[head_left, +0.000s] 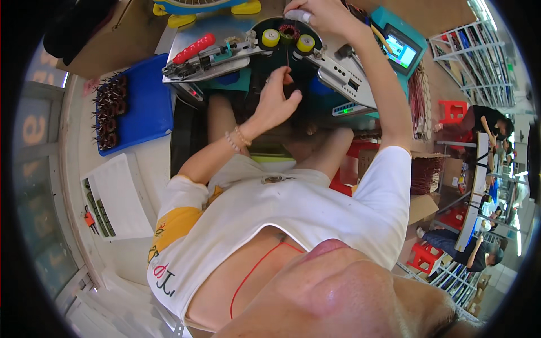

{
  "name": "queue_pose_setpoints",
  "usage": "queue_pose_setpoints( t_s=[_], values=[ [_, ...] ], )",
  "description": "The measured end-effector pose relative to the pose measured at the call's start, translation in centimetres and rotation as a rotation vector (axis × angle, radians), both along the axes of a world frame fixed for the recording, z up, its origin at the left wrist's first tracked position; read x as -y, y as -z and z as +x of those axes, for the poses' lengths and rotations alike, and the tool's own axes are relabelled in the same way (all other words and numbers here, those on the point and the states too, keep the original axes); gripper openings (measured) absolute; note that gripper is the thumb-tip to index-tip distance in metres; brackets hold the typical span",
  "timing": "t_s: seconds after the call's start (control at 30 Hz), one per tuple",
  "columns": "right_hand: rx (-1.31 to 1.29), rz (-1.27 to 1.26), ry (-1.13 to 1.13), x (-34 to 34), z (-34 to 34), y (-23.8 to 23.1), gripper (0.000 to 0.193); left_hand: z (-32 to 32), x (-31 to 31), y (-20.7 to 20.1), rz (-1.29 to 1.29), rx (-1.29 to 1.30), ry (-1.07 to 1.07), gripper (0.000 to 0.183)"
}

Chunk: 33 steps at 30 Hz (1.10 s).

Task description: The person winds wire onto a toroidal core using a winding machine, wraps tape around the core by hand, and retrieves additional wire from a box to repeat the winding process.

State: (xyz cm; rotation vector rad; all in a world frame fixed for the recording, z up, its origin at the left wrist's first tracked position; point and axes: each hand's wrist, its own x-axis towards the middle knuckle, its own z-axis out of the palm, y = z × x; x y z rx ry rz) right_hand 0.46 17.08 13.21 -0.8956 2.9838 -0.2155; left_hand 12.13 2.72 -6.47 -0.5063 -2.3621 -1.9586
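Coils point(109, 112) in blue tray point(147, 107); ring point(289, 32) between rollers point(270, 38)

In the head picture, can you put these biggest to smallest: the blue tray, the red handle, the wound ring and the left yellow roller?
1. Blue tray
2. Red handle
3. Wound ring and left yellow roller: they look about alike, so I can't rank them.

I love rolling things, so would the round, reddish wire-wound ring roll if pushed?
The ring might roll if loose, since its outline looks circular. Its wire turns could make that bumpy. Between two round, yellow-faced rollers, it probably wouldn't go far sideways.
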Motion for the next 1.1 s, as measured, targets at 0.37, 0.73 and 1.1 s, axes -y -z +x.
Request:
queue_pose_setpoints(
  t_s=[0.37,0.73,1.1],
  values=[
    [0.214,-0.051,-0.125,-3.3,-9.0,7.1,0.035,-0.3,1.4,-5.6,0.411,0.505,0.294,0.043],
    [-0.199,-0.135,-0.232,-5.7,3.7,4.7,0.033,-4.6,1.3,7.5,-0.013,-0.072,0.047,0.074],
    [-0.45,-0.191,-0.145,-3.1,7.6,7.4,0.045,-1.4,-1.1,3.2,0.388,0.128,0.152,0.041]
  ],
)
